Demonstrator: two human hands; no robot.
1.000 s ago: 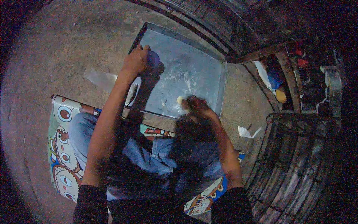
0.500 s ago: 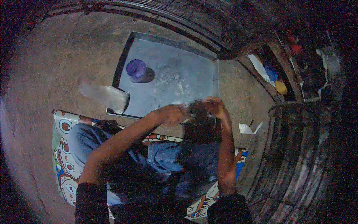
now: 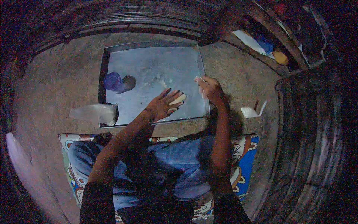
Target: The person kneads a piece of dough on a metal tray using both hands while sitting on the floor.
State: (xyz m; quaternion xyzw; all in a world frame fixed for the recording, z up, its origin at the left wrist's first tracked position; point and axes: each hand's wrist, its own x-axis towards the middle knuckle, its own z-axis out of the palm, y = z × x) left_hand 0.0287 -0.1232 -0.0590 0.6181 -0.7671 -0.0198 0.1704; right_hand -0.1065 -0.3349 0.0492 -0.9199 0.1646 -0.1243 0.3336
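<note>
- Plainly, our left hand [image 3: 164, 104] sits palm down near the middle of the frame, its fingers spread and not closed round anything; it is over the lower part of a grey tray [image 3: 156, 63].
- A pale piece [image 3: 179, 99], dough-like in look, lies at those fingers, just right of the frame's centre line; we cannot tell how firmly they press on it.
- Our right hand [image 3: 210, 89] is farther right, at the tray's right edge, with fingers bent; whitish matter [image 3: 199, 79] shows at the fingertips, though we cannot tell whether they pinch it or are merely coated.
- We see a purple container [image 3: 115, 83] inside the tray, left of centre in the frame; below it, a translucent bag [image 3: 106, 113] lies across the tray's lower left corner.
- A white scrap [image 3: 249, 112] rests on the brown floor [image 3: 63, 74], right of centre; at the upper right we make out a yellow thing [image 3: 280, 58].
- Our legs in blue jeans [image 3: 179, 153] fill the lower middle, over a cartoon-patterned mat [image 3: 246, 160]; a dark slatted surface [image 3: 309, 138] takes up the right side.
</note>
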